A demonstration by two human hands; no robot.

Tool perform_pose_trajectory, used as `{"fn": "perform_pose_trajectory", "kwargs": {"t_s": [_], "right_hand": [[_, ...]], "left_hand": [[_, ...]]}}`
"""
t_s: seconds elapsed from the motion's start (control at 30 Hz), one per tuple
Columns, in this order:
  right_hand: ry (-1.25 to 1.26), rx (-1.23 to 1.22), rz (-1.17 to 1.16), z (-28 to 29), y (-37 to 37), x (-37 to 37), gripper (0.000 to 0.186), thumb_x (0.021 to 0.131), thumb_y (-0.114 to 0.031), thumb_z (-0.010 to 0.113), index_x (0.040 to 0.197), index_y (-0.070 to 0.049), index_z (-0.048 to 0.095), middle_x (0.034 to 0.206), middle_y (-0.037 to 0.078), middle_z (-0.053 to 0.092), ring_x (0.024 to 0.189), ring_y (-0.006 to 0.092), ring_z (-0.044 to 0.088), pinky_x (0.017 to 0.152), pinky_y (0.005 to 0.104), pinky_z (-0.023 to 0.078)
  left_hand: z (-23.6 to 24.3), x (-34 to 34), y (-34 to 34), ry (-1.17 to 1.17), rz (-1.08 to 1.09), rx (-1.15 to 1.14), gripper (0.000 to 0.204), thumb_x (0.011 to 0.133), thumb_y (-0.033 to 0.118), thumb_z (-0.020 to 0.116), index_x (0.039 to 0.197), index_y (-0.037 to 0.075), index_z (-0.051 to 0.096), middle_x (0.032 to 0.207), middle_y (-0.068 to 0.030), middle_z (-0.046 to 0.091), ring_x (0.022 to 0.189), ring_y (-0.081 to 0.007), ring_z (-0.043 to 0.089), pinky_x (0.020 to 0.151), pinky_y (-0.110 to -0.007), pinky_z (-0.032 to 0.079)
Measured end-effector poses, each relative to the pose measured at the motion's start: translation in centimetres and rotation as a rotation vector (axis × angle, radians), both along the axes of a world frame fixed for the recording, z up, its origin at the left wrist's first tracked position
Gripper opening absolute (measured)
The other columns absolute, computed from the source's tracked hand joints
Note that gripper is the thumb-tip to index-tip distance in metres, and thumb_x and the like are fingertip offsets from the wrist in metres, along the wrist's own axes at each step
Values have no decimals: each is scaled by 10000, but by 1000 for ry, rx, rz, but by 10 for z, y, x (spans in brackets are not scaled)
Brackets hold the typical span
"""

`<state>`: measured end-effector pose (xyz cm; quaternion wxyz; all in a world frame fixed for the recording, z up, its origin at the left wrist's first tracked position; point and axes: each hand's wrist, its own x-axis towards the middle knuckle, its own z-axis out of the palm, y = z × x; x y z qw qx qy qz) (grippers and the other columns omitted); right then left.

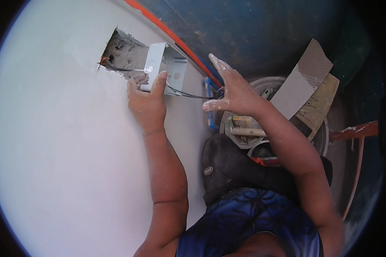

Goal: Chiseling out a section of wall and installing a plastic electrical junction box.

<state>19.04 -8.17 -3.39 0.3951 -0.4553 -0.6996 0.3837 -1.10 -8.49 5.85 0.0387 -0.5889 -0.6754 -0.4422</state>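
My left hand (146,105) grips a pale grey electrical box (155,64) at its near edge, thumb on the front and fingers round the back. The box is held out from a roughly rectangular hole (126,49) chipped into the white wall. Dark wires (186,93) come out of the hole, pass through the box and stretch right toward my other hand. My right hand (241,92), dusted with white, has its thumb and fingers spread apart beside the wire ends. I see nothing held in it, though part of the palm side is hidden.
Below my right forearm stands a round bucket (324,139) with assorted tools, a strip of cardboard (302,79) and a worn board (324,105) across it. A blue tool (209,103) is near the wall (73,150). An orange strip (158,25) edges the wall beside a dark blue surface (244,30).
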Motion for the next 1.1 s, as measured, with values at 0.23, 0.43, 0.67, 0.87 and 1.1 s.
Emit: {"fn": "perform_pose_trajectory", "kwargs": {"t_s": [0.23, 0.43, 0.67, 0.87, 1.1], "right_hand": [[-178, 366, -113, 41, 41, -56, 1351, 573, -594, 849, 1549, -85, 65, 1510, 349, 177, 1422, 463, 220, 1157, 511, 240], [13, 432, -102, 43, 75, -72, 1377, 549, -600, 859, 1548, -89, 62, 1444, 323, 286, 1380, 462, 286, 1141, 501, 287], [-101, 415, -125, 46, 99, -79, 1468, 502, -698, 844, 1531, -8, 57, 1444, 306, 302, 1399, 441, 270, 1152, 508, 275], [-94, 465, -91, 51, 100, -84, 1479, 507, -707, 839, 1517, 35, 54, 1422, 326, 333, 1392, 454, 280, 1141, 520, 288], [-109, 358, -63, 71, 105, -99, 1457, 520, -743, 806, 1492, 92, 112, 1384, 373, 348, 1352, 483, 340, 1110, 525, 328]], "left_hand": [[-4, 2, 12, -36, -74, 123, 605, 802, 467, 777, 1081, -20, 549, 932, -135, 605, 691, -164, 557, 609, -286, 440], [-43, 5, 2, -507, -228, 443, 456, 963, 325, 595, 1216, -20, 436, 1184, -169, 530, 962, -213, 598, 772, -314, 466], [-118, 43, -8, -1077, -621, -322, 449, 947, 124, 465, 1361, 0, 342, 1161, -110, 545, 987, -180, 580, 782, -314, 456], [-127, 63, 32, -1882, -1119, -358, 403, 943, 180, 509, 1314, 29, 462, 1183, -99, 594, 1094, -232, 577, 915, -405, 473], [-147, 73, 32, -1211, -884, -255, 361, 925, 222, 579, 1234, 40, 541, 1188, -125, 614, 1108, -263, 584, 928, -399, 463]]}}
